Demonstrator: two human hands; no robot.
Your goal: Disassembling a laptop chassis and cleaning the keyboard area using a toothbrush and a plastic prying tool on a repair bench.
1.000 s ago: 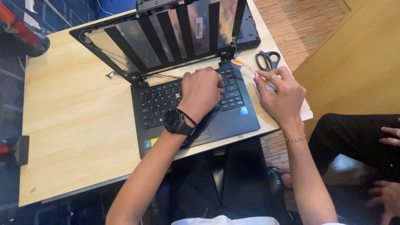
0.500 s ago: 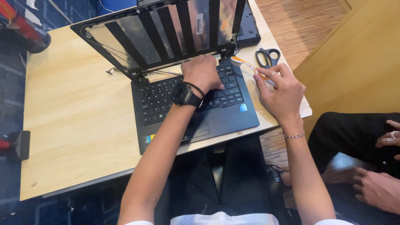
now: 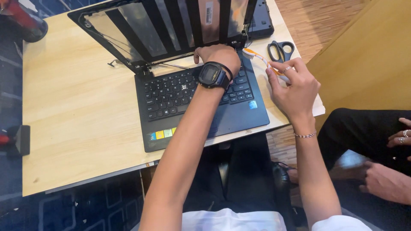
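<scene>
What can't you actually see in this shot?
Head view:
- Fingertips of the left hand: curled out of sight at the laptop hinge.
- Toothbrush handle end: buried in the right hand.
- Lid's top edge: cut off by the frame.
- Seated neighbour: only hands and legs show.

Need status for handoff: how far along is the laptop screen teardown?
Done: laptop lid already shows bare back cover, no display. In hand: left hand at the hinge edge; right hand holds an orange-and-white tool. Left: keyboard base unopened; scissors unused.
</scene>
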